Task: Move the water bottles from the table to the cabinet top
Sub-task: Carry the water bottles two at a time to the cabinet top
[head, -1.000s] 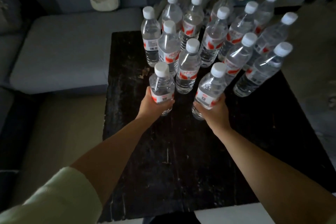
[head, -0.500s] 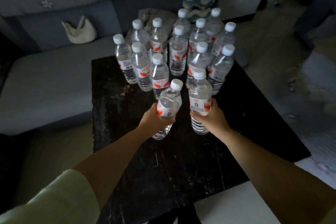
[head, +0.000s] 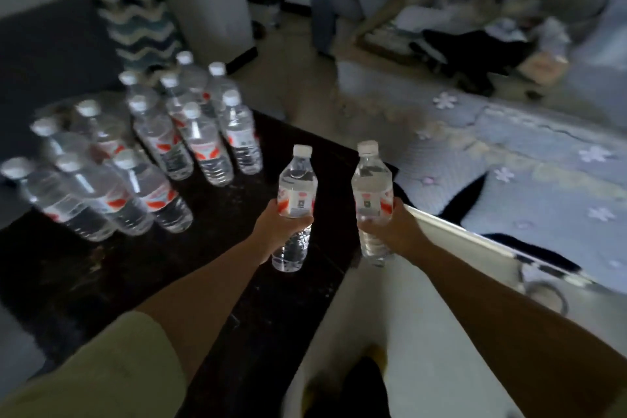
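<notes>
Our left hand [head: 283, 226] curls its fingers round one bottle [head: 296, 195] at the label's lower edge; our right hand [head: 390, 227] wraps a second bottle [head: 371, 190] likewise. Both stand upright, lifted clear above the table [head: 101, 268] near its right edge. The other bottles [head: 163, 153] stand clustered on the table, well apart to the left.

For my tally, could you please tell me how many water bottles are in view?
14. The left hand holds one bottle, the right hand holds a second bottle, and twelve more bottles stand clustered on the black table. They are blurred, so some may be hidden.
</notes>
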A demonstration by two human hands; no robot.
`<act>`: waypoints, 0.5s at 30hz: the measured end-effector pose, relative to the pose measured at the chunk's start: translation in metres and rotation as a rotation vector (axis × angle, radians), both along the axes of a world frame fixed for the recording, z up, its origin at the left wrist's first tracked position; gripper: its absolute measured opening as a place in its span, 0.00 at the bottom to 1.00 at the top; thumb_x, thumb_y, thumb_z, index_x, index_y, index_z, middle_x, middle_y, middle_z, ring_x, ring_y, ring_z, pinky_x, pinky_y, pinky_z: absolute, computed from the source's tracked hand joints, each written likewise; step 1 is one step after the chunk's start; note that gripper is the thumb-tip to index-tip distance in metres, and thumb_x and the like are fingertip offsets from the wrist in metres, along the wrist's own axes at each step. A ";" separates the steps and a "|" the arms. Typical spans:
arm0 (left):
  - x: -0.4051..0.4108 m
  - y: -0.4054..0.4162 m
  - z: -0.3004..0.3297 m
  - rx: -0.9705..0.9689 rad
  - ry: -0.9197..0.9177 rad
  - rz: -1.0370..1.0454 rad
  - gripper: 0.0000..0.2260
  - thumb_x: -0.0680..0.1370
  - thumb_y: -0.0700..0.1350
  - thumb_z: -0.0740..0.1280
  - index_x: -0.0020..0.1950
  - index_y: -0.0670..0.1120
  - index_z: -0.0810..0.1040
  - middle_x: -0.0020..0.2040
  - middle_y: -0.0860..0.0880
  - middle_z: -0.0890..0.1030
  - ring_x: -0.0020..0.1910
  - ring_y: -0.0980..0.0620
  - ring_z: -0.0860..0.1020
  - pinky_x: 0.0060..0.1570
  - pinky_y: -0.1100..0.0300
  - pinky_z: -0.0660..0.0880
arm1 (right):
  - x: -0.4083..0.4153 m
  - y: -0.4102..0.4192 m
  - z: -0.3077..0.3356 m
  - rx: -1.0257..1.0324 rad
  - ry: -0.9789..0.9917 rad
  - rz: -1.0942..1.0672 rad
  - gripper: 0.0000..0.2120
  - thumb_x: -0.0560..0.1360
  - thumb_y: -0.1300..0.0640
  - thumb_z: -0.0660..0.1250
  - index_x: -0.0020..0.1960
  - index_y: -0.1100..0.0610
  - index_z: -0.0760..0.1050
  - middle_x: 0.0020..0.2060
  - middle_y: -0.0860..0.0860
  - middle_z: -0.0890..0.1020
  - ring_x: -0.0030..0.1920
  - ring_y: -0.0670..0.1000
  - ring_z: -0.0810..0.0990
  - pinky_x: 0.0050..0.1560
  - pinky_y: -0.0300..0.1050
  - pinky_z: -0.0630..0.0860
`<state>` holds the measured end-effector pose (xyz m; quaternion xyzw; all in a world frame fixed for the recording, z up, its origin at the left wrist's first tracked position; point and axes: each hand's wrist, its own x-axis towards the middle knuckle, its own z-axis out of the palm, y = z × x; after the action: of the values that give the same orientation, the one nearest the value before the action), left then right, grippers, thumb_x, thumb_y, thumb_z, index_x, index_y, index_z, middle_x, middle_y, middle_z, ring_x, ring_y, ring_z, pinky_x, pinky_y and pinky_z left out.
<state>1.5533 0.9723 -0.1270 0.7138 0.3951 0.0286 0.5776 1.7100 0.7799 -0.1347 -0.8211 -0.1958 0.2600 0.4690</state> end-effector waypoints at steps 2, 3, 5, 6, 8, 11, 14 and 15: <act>0.016 -0.026 -0.001 -0.011 0.002 -0.099 0.26 0.69 0.48 0.77 0.64 0.46 0.74 0.55 0.46 0.82 0.54 0.47 0.81 0.60 0.45 0.76 | -0.006 -0.041 0.004 -0.039 0.002 -0.079 0.24 0.65 0.54 0.78 0.58 0.53 0.74 0.47 0.49 0.84 0.49 0.51 0.83 0.50 0.48 0.80; 0.025 -0.043 0.000 -0.012 0.008 -0.159 0.26 0.69 0.48 0.77 0.64 0.45 0.74 0.56 0.46 0.82 0.54 0.47 0.81 0.60 0.45 0.76 | -0.010 -0.065 0.006 -0.071 -0.010 -0.133 0.26 0.65 0.52 0.78 0.59 0.54 0.73 0.50 0.50 0.84 0.50 0.52 0.83 0.54 0.51 0.78; 0.043 -0.076 0.001 -0.007 0.019 -0.265 0.27 0.68 0.47 0.78 0.65 0.44 0.74 0.57 0.44 0.81 0.56 0.45 0.80 0.62 0.45 0.75 | -0.016 -0.113 0.010 -0.113 -0.024 -0.235 0.29 0.65 0.50 0.78 0.61 0.55 0.71 0.53 0.52 0.83 0.53 0.53 0.81 0.58 0.54 0.77; 0.053 -0.094 0.002 -0.009 0.019 -0.322 0.27 0.68 0.47 0.78 0.65 0.43 0.74 0.58 0.43 0.81 0.57 0.44 0.80 0.62 0.45 0.74 | -0.020 -0.139 0.012 -0.133 -0.023 -0.286 0.30 0.65 0.50 0.78 0.62 0.55 0.71 0.54 0.52 0.82 0.54 0.54 0.81 0.59 0.55 0.76; 0.070 -0.128 0.001 -0.003 0.014 -0.416 0.26 0.68 0.46 0.78 0.63 0.42 0.76 0.57 0.42 0.82 0.57 0.44 0.80 0.62 0.45 0.75 | -0.029 -0.184 0.016 -0.158 -0.016 -0.364 0.33 0.65 0.50 0.78 0.65 0.56 0.69 0.56 0.53 0.82 0.56 0.55 0.80 0.60 0.55 0.76; 0.084 -0.185 -0.002 0.024 -0.001 -0.526 0.18 0.67 0.46 0.79 0.55 0.46 0.81 0.48 0.45 0.85 0.48 0.47 0.83 0.56 0.45 0.79 | -0.050 -0.254 0.018 -0.153 -0.014 -0.509 0.32 0.65 0.51 0.78 0.65 0.57 0.69 0.56 0.51 0.81 0.56 0.54 0.80 0.57 0.48 0.76; 0.097 -0.254 -0.002 0.053 -0.002 -0.677 0.20 0.64 0.47 0.79 0.53 0.46 0.81 0.45 0.46 0.85 0.44 0.47 0.84 0.51 0.48 0.80 | -0.079 -0.328 0.019 -0.155 -0.006 -0.685 0.33 0.66 0.52 0.79 0.65 0.58 0.68 0.57 0.51 0.80 0.55 0.52 0.79 0.51 0.43 0.72; 0.101 -0.275 -0.001 0.062 0.001 -0.732 0.23 0.63 0.48 0.80 0.55 0.45 0.81 0.47 0.45 0.85 0.46 0.46 0.84 0.52 0.49 0.79 | -0.087 -0.349 0.019 -0.159 0.001 -0.726 0.34 0.66 0.52 0.79 0.66 0.58 0.67 0.59 0.52 0.80 0.54 0.52 0.79 0.51 0.43 0.72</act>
<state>1.6539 0.6971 -0.1277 0.8251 0.1124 -0.1684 0.5275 1.6227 0.4305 -0.1162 -0.8707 0.1294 0.0914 0.4657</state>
